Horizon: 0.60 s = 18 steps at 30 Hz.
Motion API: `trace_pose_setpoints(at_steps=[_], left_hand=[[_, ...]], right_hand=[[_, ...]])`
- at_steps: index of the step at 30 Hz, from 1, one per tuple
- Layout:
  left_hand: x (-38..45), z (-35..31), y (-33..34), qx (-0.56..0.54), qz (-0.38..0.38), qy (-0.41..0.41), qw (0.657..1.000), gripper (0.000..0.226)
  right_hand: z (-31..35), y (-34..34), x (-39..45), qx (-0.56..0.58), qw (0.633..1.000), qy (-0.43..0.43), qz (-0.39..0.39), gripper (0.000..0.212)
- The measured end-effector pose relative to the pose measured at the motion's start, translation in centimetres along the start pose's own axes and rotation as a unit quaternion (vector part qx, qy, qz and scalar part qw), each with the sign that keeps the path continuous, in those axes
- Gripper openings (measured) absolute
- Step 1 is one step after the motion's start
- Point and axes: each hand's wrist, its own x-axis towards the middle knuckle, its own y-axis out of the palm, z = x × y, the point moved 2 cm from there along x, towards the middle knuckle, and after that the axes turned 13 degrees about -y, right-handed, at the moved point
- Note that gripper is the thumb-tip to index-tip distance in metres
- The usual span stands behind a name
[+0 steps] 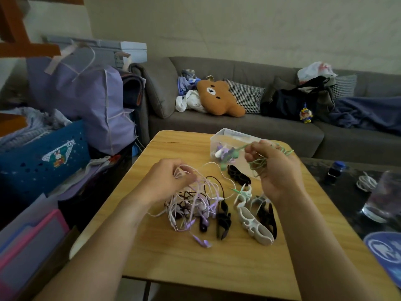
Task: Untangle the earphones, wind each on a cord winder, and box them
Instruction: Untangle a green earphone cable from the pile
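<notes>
Right, my left hand (171,174) is curled around a loop of pale pink and white cord, lifting it off the tangle of earphones (193,207) that sits mid-tabletop, white, lilac and black strands all knotted together. My right hand (275,168) is up over the far right part of the table (165,255), fingers closed on a bunched green earphone cord (259,162), with one strand stretching from it toward the clear plastic box (227,137) near the far edge. In that box I can see a few wound earphones, lilac and green. Between my hands a black cord winder (238,174) lies flat, just this side of the box. Nearer me, toward the right edge, a cluster of white cord winders (251,222) and black ones overlap each other, and one lilac earbud (204,243) trails out toward the near edge.
</notes>
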Motion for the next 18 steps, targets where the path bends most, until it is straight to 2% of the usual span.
trace_pose_setpoints(at_steps=[2, 4, 6, 7, 10, 13, 15, 18], left_hand=[[0.5, 0.6, -0.6, -0.006, -0.090, -0.023, 0.996, 0.006], [0.9, 0.9, -1.4, -0.132, -0.192, -0.071, 0.970, 0.007], [1.1, 0.8, -1.8, -0.263, -0.233, -0.097, 0.931, 0.007], [1.3, 0.8, -1.9, -0.268, -0.236, -0.095, 0.929, 0.009], [1.1, 0.4, -1.4, -0.075, -0.186, -0.040, 0.979, 0.030], [0.1, 0.0, -0.6, 0.065, -0.097, -0.026, 0.993, 0.056], [-0.6, -0.8, -0.8, 0.098, -0.138, -0.015, 0.985, 0.053], [-1.4, -2.1, -1.0, 0.114, -0.228, 0.011, 0.967, 0.039]], right_hand=[[0.5, -1.1, 1.0, -0.043, 0.999, 0.008, -0.015, 0.009], [0.7, -2.0, 1.7, -0.112, 0.994, 0.003, -0.003, 0.011], [1.2, -2.6, 1.9, -0.194, 0.980, -0.008, 0.030, 0.012], [1.4, -2.7, 2.0, -0.239, 0.970, -0.015, 0.047, 0.012], [2.4, -2.8, 2.0, -0.382, 0.918, -0.046, 0.100, 0.008], [2.9, -2.9, 2.0, -0.503, 0.847, -0.055, 0.162, 0.009], [3.1, -2.6, 1.7, -0.536, 0.817, -0.038, 0.207, 0.011], [3.3, -1.9, 1.1, -0.508, 0.820, -0.028, 0.262, 0.011]])
